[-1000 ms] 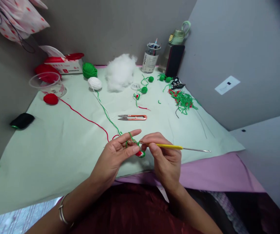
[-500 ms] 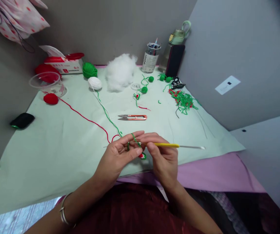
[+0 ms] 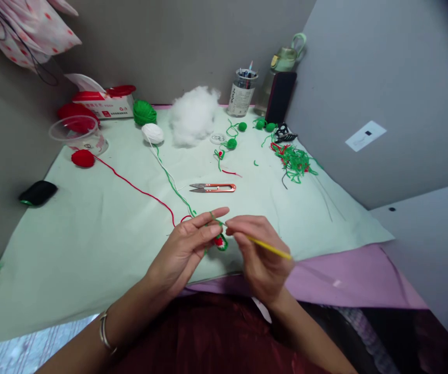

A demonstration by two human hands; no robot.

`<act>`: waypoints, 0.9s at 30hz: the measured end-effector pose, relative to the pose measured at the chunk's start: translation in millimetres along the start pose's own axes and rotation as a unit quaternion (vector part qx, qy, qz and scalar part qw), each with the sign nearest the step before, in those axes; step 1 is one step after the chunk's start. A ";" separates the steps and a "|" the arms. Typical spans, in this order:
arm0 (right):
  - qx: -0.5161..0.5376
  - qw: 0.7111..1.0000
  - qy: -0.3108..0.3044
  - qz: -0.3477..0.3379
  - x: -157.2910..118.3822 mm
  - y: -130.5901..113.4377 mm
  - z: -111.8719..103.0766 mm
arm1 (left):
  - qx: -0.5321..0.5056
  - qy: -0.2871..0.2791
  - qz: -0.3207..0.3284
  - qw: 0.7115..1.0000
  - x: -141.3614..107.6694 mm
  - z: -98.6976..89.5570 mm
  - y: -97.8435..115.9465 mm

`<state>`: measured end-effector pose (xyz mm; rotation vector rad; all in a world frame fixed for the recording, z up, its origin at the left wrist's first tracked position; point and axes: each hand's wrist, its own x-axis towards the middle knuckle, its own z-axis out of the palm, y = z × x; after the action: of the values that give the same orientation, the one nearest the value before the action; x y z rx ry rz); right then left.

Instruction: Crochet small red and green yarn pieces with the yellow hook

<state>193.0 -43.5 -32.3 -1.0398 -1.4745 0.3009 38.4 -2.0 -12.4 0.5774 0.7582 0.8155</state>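
Between thumb and fingers, my left hand (image 3: 185, 243) pinches a small crochet piece (image 3: 220, 242) in red, white and green, with green yarn looped over its forefinger. My right hand (image 3: 263, 254) grips a crochet hook (image 3: 268, 247) by its yellow handle, the tip meeting the green yarn at the piece; the exact stitch is too small to make out. The hook's rear end is smeared by motion. Red yarn (image 3: 138, 192) and green yarn (image 3: 169, 179) run across the cloth to my left hand. Thread snips (image 3: 213, 188) lie just beyond the hands.
At the back are a red yarn ball (image 3: 82, 158), a plastic cup (image 3: 74, 136), a tissue box (image 3: 109, 106), green (image 3: 144, 112) and white (image 3: 153, 133) yarn balls, white stuffing (image 3: 195, 117), a pen holder (image 3: 241, 93) and a phone (image 3: 281, 97). Yarn scraps (image 3: 296, 162) lie at right.
My right hand has tilted the hook, its rear end swinging down towards me. The crochet piece has shifted slightly left and more of it shows. My hands have moved a little apart.
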 end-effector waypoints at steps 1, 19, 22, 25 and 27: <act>0.047 0.998 0.017 0.042 2.4 -1.2 -2.1 | 0.013 0.003 0.001 1.000 -0.1 -1.1 2.3; -0.035 0.999 -0.022 -0.016 5.2 -5.0 1.5 | 0.041 0.030 0.073 0.996 -0.6 7.3 -6.0; -0.076 0.995 -0.028 -0.058 3.3 -4.7 -0.1 | -0.021 -0.005 0.010 1.000 1.2 5.4 -5.1; 0.057 0.997 0.024 0.055 6.8 -2.1 -3.3 | -0.019 -0.007 -0.012 1.000 0.8 -0.5 -0.7; 0.163 0.974 0.059 0.143 10.5 -0.6 -4.7 | 0.010 0.005 0.001 1.000 -1.1 -2.5 2.6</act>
<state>198.5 -37.8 -23.9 -0.9814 -1.1221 0.6535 34.8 -1.0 -11.7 0.5928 0.7768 0.8136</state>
